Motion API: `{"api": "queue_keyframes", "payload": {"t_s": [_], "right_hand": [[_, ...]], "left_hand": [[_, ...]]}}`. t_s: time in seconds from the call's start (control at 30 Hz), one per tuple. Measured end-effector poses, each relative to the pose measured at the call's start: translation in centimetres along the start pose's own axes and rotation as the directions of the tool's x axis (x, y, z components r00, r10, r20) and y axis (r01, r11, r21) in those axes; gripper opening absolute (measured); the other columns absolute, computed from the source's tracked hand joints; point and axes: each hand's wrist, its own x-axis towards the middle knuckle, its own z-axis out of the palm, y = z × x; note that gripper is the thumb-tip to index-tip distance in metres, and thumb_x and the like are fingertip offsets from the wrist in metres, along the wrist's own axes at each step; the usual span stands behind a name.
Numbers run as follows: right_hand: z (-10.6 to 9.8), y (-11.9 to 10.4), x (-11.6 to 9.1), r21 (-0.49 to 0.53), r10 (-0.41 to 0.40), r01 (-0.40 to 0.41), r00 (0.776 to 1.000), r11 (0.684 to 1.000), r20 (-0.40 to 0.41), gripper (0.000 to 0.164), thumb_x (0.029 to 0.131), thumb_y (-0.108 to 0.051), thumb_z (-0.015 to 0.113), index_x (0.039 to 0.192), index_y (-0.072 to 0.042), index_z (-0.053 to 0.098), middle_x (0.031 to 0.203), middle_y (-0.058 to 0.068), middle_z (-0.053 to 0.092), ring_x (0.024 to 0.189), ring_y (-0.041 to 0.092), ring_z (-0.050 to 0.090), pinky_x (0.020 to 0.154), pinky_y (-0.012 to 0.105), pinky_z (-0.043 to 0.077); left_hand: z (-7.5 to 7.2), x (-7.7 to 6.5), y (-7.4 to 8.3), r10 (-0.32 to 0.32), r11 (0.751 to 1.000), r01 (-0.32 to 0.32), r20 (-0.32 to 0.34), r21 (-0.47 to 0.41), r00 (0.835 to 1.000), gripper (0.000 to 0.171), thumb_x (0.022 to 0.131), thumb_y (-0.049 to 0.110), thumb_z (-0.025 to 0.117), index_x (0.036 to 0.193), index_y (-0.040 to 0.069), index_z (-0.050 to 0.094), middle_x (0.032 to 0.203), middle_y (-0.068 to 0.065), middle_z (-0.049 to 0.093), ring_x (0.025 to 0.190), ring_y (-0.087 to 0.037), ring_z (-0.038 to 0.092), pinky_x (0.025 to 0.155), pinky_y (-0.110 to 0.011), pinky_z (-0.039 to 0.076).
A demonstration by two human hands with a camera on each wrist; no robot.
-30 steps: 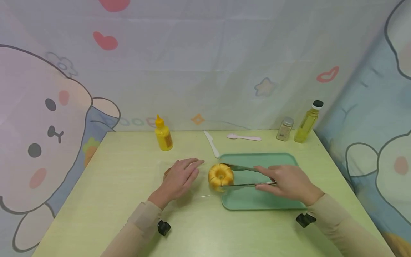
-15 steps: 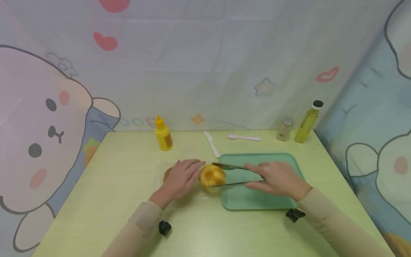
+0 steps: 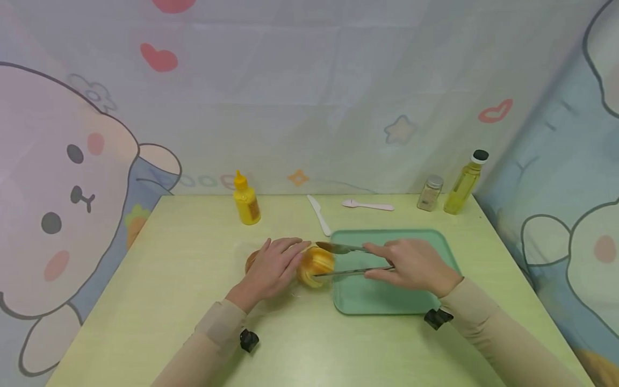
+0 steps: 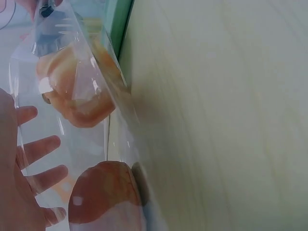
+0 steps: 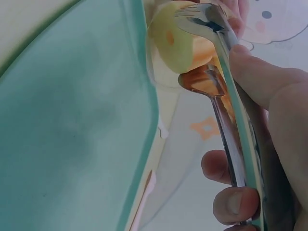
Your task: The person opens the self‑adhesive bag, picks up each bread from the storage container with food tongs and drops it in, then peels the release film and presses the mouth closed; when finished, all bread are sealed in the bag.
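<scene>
My left hand [image 3: 273, 271] lies against a clear plastic bag [image 4: 122, 130], its spread fingers seen through the film in the left wrist view. A round brown bun [image 4: 103, 197] sits in the bag, mostly covered by that hand in the head view. With my right hand [image 3: 413, 263] I grip metal serving tongs [image 3: 355, 271], one arm ending in a fork, the other in a spoon. Between their tips is a golden, segmented bread roll [image 3: 319, 263], tilted beside my left fingertips. The left wrist view shows the roll [image 4: 86, 91] within the bag's mouth.
A green tray [image 3: 387, 301] lies under my right hand, its left edge close to the roll. Behind stand a yellow squeeze bottle [image 3: 247, 204], a small shaker jar [image 3: 430, 194] and an oil bottle [image 3: 463, 188]. A white plastic knife [image 3: 319, 216] and pink spoon [image 3: 368, 206] lie there too.
My right hand and the tongs have moved left, carrying the roll from the tray's edge to my left fingertips. The roll has tilted. My left hand has barely moved.
</scene>
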Motion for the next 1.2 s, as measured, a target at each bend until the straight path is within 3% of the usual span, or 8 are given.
{"api": "queue_keyframes", "payload": {"t_s": [0.37, 0.63, 0.77, 0.97, 1.2], "right_hand": [[-0.3, 0.0, 0.0, 0.007, 0.005, -0.005, 0.998, 1.0, 0.055, 0.057, 0.096, -0.062, 0.067, 0.136, -0.022, 0.072, 0.055, -0.018, 0.036, 0.047, -0.003, 0.032, 0.042, 0.023, 0.023], [0.7, -0.3, 0.1, 0.015, -0.025, 0.026, 0.999, 1.0, -0.045, 0.052, 0.095, -0.057, 0.071, 0.134, -0.023, 0.074, 0.066, -0.017, 0.058, 0.055, -0.005, 0.045, 0.044, 0.02, 0.03], [1.7, -0.5, 0.3, 0.019, -0.051, 0.052, 0.996, 0.998, -0.072, 0.053, 0.095, -0.057, 0.072, 0.135, -0.023, 0.073, 0.063, -0.017, 0.052, 0.054, -0.004, 0.042, 0.043, 0.02, 0.028], [3.0, -0.5, 0.2, 0.031, -0.02, 0.021, 0.999, 0.999, -0.037, 0.058, 0.095, -0.062, 0.069, 0.138, -0.024, 0.071, 0.061, -0.017, 0.042, 0.052, -0.003, 0.036, 0.041, 0.021, 0.026], [3.1, -0.7, 0.5, 0.009, -0.01, 0.01, 1.0, 1.0, 0.02, 0.062, 0.094, -0.068, 0.066, 0.138, -0.024, 0.071, 0.064, -0.016, 0.051, 0.052, -0.003, 0.04, 0.04, 0.022, 0.028]], "left_hand": [[0.2, 0.1, -0.1, 0.011, 1.0, -0.011, -0.002, 0.009, 1.0, 0.041, 0.115, 0.033, 0.04, 0.149, 0.021, 0.061, 0.145, -0.007, 0.062, 0.138, -0.031, 0.055, 0.113, -0.074, 0.034], [0.2, 0.2, 0.1, 0.021, 1.0, -0.021, -0.006, -0.024, 1.0, 0.041, 0.115, 0.031, 0.041, 0.15, 0.022, 0.058, 0.147, -0.009, 0.06, 0.138, -0.033, 0.054, 0.113, -0.074, 0.034], [0.0, 0.4, 0.4, 0.03, 0.999, -0.03, 0.001, -0.041, 1.0, 0.041, 0.115, 0.031, 0.041, 0.151, 0.022, 0.058, 0.148, -0.01, 0.06, 0.138, -0.033, 0.054, 0.113, -0.074, 0.035], [0.1, 0.6, 0.5, 0.029, 0.998, -0.028, 0.023, -0.047, 0.999, 0.042, 0.115, 0.032, 0.038, 0.151, 0.023, 0.057, 0.15, -0.011, 0.058, 0.141, -0.032, 0.052, 0.116, -0.072, 0.032], [0.1, 0.7, 0.8, 0.038, 0.998, -0.037, 0.019, -0.054, 0.999, 0.042, 0.115, 0.031, 0.039, 0.15, 0.021, 0.059, 0.148, -0.012, 0.059, 0.14, -0.034, 0.053, 0.116, -0.072, 0.032]]}}
